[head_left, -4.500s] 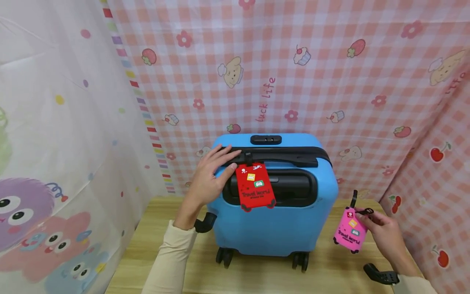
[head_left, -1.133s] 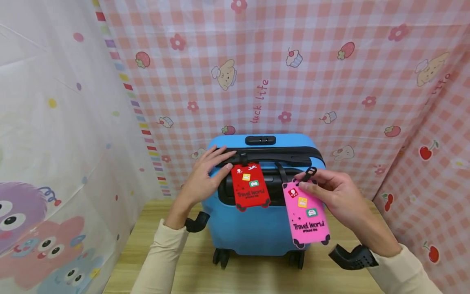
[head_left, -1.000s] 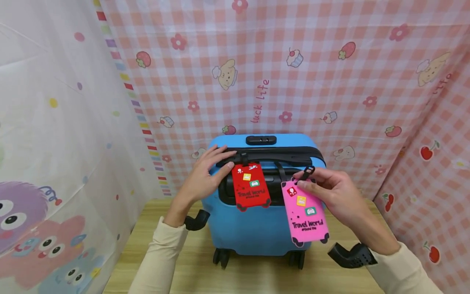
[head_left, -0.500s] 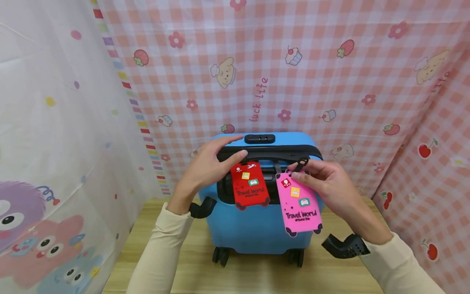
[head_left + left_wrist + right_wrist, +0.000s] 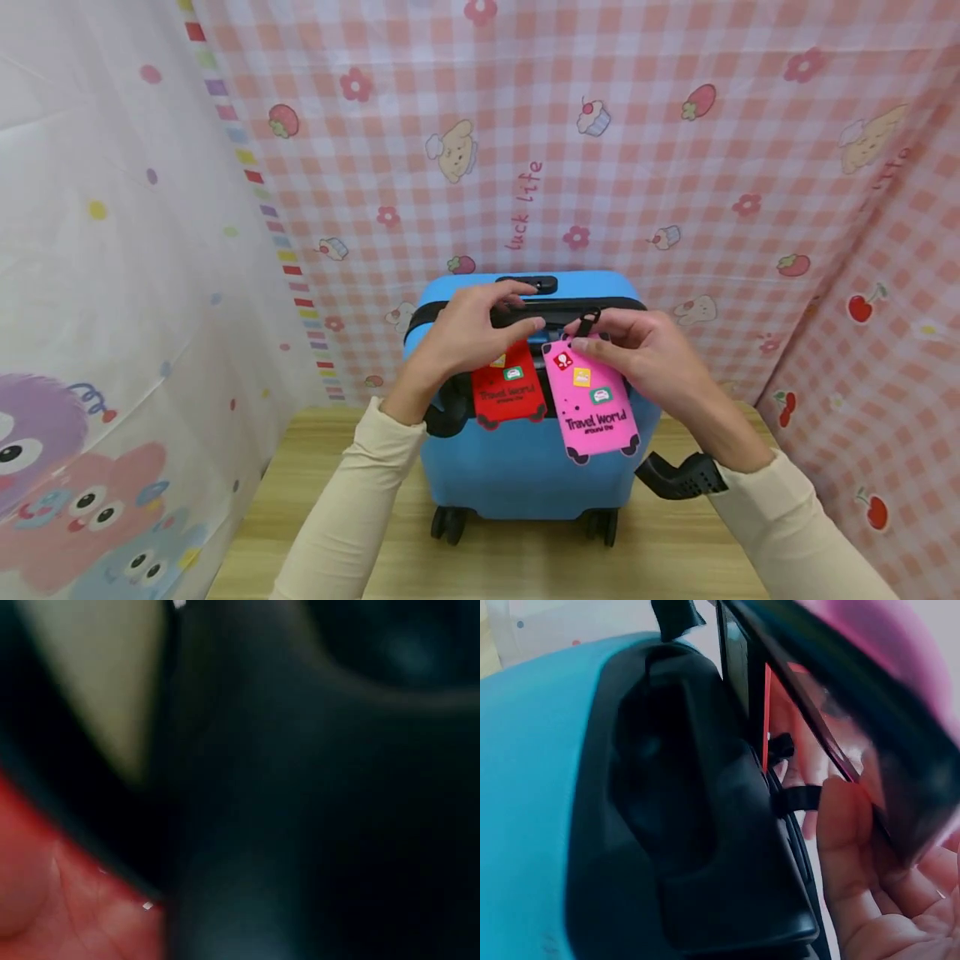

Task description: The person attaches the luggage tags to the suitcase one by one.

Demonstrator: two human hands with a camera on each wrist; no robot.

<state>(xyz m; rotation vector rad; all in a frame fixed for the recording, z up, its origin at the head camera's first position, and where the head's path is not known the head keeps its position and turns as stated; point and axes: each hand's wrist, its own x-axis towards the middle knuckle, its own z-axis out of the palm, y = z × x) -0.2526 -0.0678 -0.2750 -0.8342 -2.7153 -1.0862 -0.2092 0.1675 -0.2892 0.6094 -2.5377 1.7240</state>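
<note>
My right hand (image 5: pixel 648 354) pinches the top of a pink luggage tag (image 5: pixel 588 408) that hangs in front of a blue suitcase (image 5: pixel 525 475). A black strap (image 5: pixel 800 798) runs between the right fingers (image 5: pixel 844 825) and the suitcase handle in the right wrist view. Beside it, a red luggage tag (image 5: pixel 510 392) hangs from the black handle (image 5: pixel 558 313), its top hidden by my left hand (image 5: pixel 472 332). The left hand reaches across the handle, thumb and index finger apart, near the pink tag's top. Dark blur fills most of the left wrist view.
The suitcase stands upright on its black wheels (image 5: pixel 447 525) on a wood-grain surface (image 5: pixel 330 483). A pink checked curtain (image 5: pixel 637 167) hangs close behind it, a white cartoon curtain (image 5: pixel 112 275) at left. Each wrist wears a black camera mount (image 5: pixel 682 479).
The right hand has brought the pink tag from the suitcase's right side to its front, beside the red tag. The left hand has left the handle's left end and moved right, toward the pink tag.
</note>
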